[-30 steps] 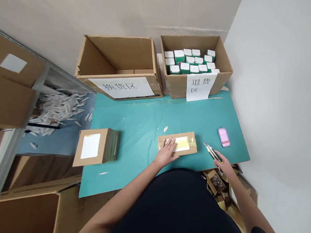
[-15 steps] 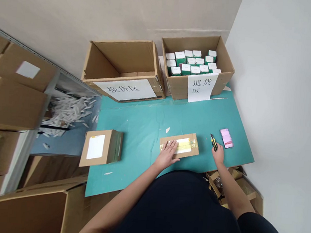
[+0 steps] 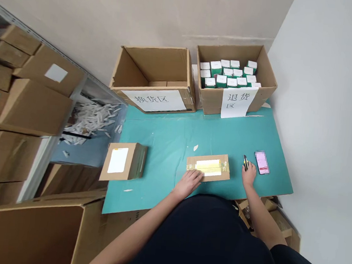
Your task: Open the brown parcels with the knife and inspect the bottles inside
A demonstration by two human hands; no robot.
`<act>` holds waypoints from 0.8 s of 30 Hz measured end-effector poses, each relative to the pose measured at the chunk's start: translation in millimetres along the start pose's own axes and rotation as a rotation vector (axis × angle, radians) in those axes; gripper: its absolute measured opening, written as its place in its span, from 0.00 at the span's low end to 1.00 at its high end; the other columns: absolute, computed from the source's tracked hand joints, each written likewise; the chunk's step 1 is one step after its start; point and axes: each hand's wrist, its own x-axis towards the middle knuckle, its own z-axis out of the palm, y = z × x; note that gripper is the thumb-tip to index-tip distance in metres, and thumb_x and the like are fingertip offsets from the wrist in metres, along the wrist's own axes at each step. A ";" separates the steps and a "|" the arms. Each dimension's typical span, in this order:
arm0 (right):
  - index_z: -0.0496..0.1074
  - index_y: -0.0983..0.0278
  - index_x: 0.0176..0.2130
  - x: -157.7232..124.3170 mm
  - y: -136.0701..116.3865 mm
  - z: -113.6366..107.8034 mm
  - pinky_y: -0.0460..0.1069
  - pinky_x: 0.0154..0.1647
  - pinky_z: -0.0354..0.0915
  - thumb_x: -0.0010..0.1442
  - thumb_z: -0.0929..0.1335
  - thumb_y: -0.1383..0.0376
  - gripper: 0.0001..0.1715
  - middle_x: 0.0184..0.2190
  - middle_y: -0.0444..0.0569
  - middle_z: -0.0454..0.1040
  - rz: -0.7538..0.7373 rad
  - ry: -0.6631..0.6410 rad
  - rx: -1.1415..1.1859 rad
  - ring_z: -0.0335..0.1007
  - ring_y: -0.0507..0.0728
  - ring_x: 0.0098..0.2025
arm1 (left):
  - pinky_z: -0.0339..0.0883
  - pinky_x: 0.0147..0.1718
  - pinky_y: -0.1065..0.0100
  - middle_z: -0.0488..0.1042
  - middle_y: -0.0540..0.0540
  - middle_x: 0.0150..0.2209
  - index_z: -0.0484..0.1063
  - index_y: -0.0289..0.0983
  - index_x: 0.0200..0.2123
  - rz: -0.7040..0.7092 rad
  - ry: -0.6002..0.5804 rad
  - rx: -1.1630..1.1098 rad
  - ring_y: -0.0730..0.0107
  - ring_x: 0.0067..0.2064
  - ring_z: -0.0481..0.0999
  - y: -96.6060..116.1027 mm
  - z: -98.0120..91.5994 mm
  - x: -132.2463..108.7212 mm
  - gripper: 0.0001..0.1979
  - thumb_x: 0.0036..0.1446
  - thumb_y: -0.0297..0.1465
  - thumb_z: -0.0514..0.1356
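Note:
A small flat cardboard parcel (image 3: 209,167) sealed with yellow tape lies on the teal table (image 3: 169,135) in front of me. My left hand (image 3: 189,181) rests at its near left corner, fingers stretched out over the edge. My right hand (image 3: 248,175) is to the right of the parcel, closed round a black and yellow utility knife (image 3: 245,162) that points away from me. A pink phone (image 3: 261,162) lies just right of the knife.
A second labelled parcel (image 3: 123,167) sits at the table's left edge. At the back stand an open box with a paper sign (image 3: 156,79) and a box of green-white cartons (image 3: 234,77). Stacked cartons (image 3: 21,106) fill the left; scrap cardboard (image 3: 267,210) lies by the white wall.
My right hand has brought the knife up from the table's near right edge to beside the parcel. My left hand has slid from the parcel's top back to its near edge. The camera shifted left.

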 end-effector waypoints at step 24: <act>0.65 0.60 0.65 -4.2 -153.0 -34.0 0.63 0.61 0.58 0.63 0.73 0.61 0.35 0.63 0.63 0.67 -1.102 -0.407 -0.496 0.62 0.69 0.60 | 0.67 0.55 0.52 0.73 0.37 0.53 0.68 0.40 0.58 -0.036 -0.002 -0.032 0.52 0.55 0.73 10.6 15.0 24.0 0.17 0.67 0.32 0.55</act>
